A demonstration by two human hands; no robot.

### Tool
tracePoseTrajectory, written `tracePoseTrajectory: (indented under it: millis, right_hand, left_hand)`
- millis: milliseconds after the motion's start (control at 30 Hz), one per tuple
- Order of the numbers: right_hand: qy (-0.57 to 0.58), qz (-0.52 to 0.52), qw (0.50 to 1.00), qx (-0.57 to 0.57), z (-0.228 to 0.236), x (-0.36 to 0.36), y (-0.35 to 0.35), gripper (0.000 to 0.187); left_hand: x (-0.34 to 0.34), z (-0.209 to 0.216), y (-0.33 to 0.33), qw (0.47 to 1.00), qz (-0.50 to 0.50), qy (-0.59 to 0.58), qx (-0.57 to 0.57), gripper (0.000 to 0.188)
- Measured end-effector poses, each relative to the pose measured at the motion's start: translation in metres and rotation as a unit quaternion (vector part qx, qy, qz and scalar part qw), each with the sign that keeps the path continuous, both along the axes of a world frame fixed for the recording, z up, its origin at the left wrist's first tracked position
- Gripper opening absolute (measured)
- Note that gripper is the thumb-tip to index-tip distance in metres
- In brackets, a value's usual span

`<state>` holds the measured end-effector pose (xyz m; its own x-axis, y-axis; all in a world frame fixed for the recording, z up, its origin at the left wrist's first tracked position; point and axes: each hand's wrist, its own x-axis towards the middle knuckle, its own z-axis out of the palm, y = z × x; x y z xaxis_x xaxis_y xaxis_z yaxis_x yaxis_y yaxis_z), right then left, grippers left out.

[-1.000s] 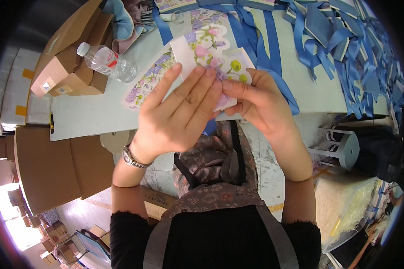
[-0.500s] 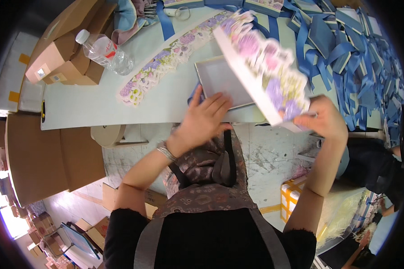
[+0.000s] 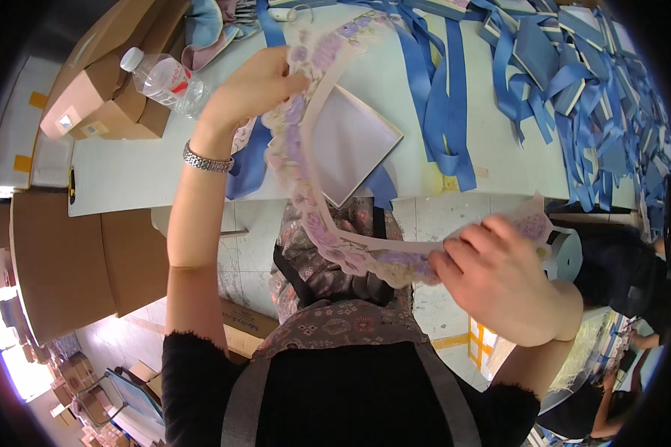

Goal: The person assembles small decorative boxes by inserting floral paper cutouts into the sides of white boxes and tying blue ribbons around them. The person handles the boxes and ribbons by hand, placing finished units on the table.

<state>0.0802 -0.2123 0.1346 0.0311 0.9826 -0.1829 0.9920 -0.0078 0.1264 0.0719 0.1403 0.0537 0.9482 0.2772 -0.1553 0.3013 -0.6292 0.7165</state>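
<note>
Floral paper strip (image 3: 292,145) curved across the table's (image 3: 134,175) near edge. Left hand (image 3: 259,86) pinches its upper stretch; right hand (image 3: 496,279) has fingers clamped round the other end. Pale box (image 3: 358,138) on table, inside the curve. Bottle (image 3: 162,80): red-and-white label. Carton (image 3: 246,328) on floor: dark print. Cardboard box (image 3: 108,112): small pale sticker.

a capped clear bottle (image 3: 173,80) is resting just beside a brown carton (image 3: 119,93) at the upper left, some blue-and-pink cloth (image 3: 203,28) is lying crumpled beyond it, a large cardboard box (image 3: 71,268) is standing lower down, and a yellow-taped white box (image 3: 484,349) is sitting at the right.
</note>
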Motion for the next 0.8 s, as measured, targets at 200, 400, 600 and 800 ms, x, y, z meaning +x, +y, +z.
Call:
tracePoseTrajectory:
  millis: [200, 400, 600, 800]
  right_hand:
    - [-0.108, -0.065, 0.966, 0.224, -0.013, 0.036, 0.037, 0.021]
    - [-0.188, -0.144, 0.897, 0.374, -0.032, 0.107, 0.068, 0.033]
    - [-0.028, -0.170, 0.863, 0.475, -0.070, 0.086, 0.094, 0.039]
    - [0.386, -0.247, 0.765, 0.452, -0.111, 0.043, 0.086, 0.093]
  left_hand:
    - [-0.001, -0.008, -0.006, 0.982, -0.123, 0.031, 0.138, 0.022]
    - [0.001, -0.003, -0.013, 0.979, -0.092, 0.145, 0.112, 0.023]
    - [-0.008, 0.000, -0.015, 0.935, -0.165, 0.264, 0.173, 0.022]
    - [-0.034, -0.046, -0.003, 0.968, -0.153, 0.150, 0.134, 0.027]
